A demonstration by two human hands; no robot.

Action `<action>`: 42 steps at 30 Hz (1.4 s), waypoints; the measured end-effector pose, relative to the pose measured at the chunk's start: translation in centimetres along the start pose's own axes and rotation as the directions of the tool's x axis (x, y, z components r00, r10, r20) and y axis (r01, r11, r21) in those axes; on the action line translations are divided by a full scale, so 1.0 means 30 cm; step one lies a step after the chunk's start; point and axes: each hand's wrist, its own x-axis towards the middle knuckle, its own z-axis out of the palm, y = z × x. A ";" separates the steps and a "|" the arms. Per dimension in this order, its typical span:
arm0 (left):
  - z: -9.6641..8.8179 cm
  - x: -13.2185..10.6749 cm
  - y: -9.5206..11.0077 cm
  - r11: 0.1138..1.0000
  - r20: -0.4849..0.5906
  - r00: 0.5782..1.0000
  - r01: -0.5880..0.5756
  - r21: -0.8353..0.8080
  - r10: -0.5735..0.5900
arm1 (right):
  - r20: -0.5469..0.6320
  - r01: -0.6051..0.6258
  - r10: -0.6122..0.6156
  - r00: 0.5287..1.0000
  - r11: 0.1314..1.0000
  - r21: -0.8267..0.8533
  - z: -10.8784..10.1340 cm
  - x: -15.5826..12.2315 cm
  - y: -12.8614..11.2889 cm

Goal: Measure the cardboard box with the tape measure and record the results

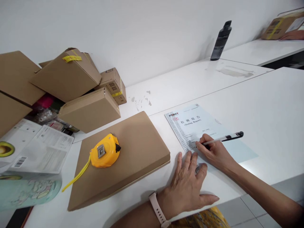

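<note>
My right hand (215,152) is closed around a pen (224,138) with a clear barrel and a dark end. Its tip points down at the left side of a light blue printed report (206,122), beside dense handwriting-like marks along that edge. Flat on the report's lower left corner and the table lies my left hand (186,183), fingers spread, with a pink watch band on the wrist. To its left is a flat brown cardboard box (140,142), and on that rests a yellow tape measure (105,151) with a yellow strap.
Several cardboard boxes (68,72) are piled at the back left. Nearer stand a white printed package (35,145) and a pale green container (30,191). A dark bottle (221,41) stands by the wall on the white table (266,104). Another taped box (282,27) is far right.
</note>
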 end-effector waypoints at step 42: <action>-0.378 -0.208 0.011 0.932 -0.843 0.537 0.299 0.205 0.013 | -0.178 0.152 -0.205 0.963 0.950 -0.271 -0.012 0.056 0.094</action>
